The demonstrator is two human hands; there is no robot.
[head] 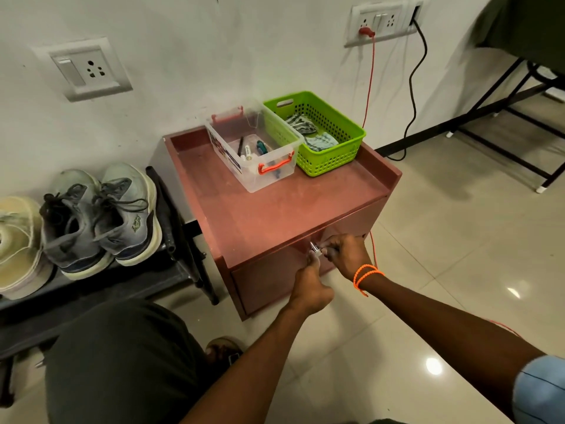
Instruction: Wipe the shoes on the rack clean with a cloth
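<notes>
Shoes sit at the left of the frame on a black rack (128, 280): a grey pair (101, 215) beside a cream shoe (18, 246) at the edge. Folded cloths (312, 133) lie in a green basket (333, 154) on a red cabinet (244, 209) at centre, next to a clear plastic box (253, 148) holding pens. Low on the cabinet's front, both hands meet at a small metal knob (315, 248): the left hand (308, 286) has its fingers curled up to it, and the right hand (345, 255), an orange cord (365, 276) round its wrist, pinches it.
</notes>
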